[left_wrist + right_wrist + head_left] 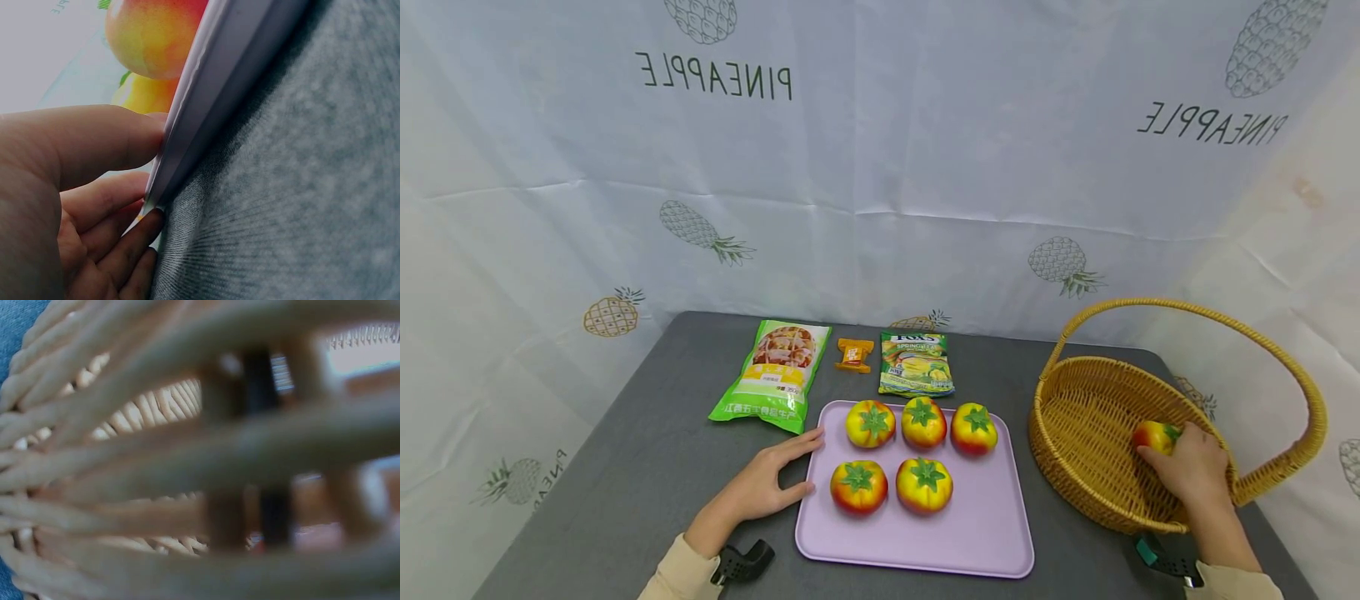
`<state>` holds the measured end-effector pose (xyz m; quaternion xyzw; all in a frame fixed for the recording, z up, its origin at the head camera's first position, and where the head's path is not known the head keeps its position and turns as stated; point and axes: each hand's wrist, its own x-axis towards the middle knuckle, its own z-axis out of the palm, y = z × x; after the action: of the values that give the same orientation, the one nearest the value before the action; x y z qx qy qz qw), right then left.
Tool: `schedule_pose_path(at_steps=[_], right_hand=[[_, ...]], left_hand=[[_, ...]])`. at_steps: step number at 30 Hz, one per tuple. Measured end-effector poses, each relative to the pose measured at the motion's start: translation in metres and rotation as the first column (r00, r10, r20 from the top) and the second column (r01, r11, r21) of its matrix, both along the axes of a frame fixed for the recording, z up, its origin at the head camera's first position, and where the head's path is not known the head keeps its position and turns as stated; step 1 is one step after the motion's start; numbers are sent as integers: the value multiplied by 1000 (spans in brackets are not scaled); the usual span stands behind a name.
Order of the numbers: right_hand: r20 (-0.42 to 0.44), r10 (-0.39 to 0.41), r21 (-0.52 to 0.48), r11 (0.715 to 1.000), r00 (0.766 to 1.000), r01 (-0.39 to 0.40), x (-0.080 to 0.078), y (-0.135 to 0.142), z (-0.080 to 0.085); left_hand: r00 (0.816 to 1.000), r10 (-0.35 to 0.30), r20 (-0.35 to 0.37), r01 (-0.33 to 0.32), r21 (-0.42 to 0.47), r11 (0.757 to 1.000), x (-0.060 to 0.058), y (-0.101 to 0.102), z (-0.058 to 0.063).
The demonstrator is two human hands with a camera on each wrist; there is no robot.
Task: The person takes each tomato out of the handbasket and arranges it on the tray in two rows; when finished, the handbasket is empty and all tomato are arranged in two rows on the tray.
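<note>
A lilac tray [992,533] lies on the dark table. Several red-and-yellow model persimmons [860,487] with green leafy tops sit on it in two rows. My left hand [767,479] rests against the tray's left edge, thumb and fingers spread. In the left wrist view, the thumb [106,140] touches the tray's rim [187,106]. On the right stands a wicker basket [1090,400] with a tall handle. Inside it, my right hand [1198,471] grips another persimmon [1152,437]. Blurred wicker weave [156,462] blocks most of the right wrist view, hiding that hand's fingers.
Behind the tray lie a green food bag [778,375], a small orange packet [854,355] and a green-yellow FOX'S packet [916,364]. The basket's arched handle [1292,375] rises beside the right arm. White pineapple-print cloth [880,167] hangs behind the table.
</note>
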<state>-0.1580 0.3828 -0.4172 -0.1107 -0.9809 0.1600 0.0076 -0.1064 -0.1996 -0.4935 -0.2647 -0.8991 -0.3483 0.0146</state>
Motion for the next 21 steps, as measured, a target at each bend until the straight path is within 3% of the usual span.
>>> schedule_pose_path(at_steps=[7,14,21], right_hand=[[13,19,30,999,1000,-20,1,0,1],[4,27,29,999,1000,-27,2,-1,2],[14,-12,-87,996,1000,13,3,-2,3]], left_hand=[[1000,3,-31,-4,-14,1000,0,0,-2],[1000,5,0,-5,-14,1000,0,-1,0],[1000,3,-2,-3,-11,1000,0,0,0]])
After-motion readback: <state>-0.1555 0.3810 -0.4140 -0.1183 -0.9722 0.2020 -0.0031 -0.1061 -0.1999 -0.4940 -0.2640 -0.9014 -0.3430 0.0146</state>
